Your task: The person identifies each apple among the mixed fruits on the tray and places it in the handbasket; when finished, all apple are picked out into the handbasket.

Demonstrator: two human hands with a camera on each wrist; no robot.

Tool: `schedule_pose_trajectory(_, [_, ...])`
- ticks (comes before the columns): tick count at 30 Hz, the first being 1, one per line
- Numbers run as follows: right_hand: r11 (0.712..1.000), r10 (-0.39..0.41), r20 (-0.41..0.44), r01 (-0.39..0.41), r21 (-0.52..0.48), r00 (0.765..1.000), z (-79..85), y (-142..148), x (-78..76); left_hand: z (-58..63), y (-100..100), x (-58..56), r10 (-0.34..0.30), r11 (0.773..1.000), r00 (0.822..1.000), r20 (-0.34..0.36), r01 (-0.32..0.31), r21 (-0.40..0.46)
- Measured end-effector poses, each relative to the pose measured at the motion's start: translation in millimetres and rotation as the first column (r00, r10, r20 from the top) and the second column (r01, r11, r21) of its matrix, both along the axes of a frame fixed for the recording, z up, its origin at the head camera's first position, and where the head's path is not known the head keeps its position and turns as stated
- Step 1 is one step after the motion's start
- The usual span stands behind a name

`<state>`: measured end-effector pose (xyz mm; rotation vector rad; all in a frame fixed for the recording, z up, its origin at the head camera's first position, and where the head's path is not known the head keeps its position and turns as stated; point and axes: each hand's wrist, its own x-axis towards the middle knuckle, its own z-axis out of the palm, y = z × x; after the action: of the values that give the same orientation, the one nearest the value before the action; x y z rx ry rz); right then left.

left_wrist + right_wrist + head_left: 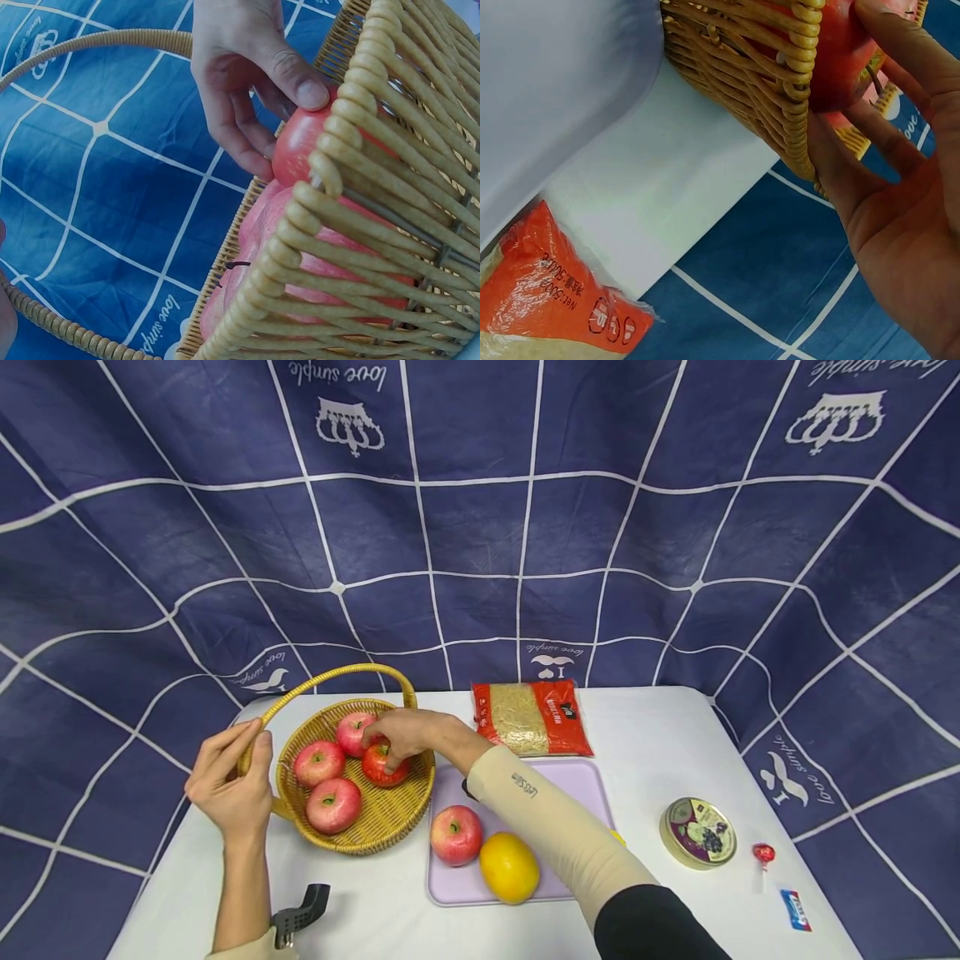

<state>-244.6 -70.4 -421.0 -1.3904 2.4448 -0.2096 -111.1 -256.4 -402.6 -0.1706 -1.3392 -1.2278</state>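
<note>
My left hand [232, 781] grips the handle [337, 670] of a yellow wicker basket [397, 835] on the left of the table. Inside the basket, my right hand [408, 735] holds a dark red apple [382, 768] between thumb and fingers, near the right rim. In the right wrist view, the fingers wrap round that red apple [840, 60] beside the woven wall. Several pinkish apples [333, 806] lie in the basket's left and back parts. To the right, a lilac tray [457, 893] bears another apple [456, 835] and a yellow oval fruit [510, 868].
A red bag of pale grains [532, 718] lies behind the tray. On the right are a round tin [697, 833], a red lollipop [763, 853] and a small blue packet [796, 910]. A blue checked cloth [480, 527] hangs behind the white table. My right forearm covers part of the tray.
</note>
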Motion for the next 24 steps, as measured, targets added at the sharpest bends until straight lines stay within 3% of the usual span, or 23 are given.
schedule_pose_trajectory(24, [1.000,-0.010,-0.018,0.010,0.021,1.000,0.5,1.9,3.0,-0.6,-0.1,-0.3,-0.007,1.000,1.000,-0.007,0.007,0.007])
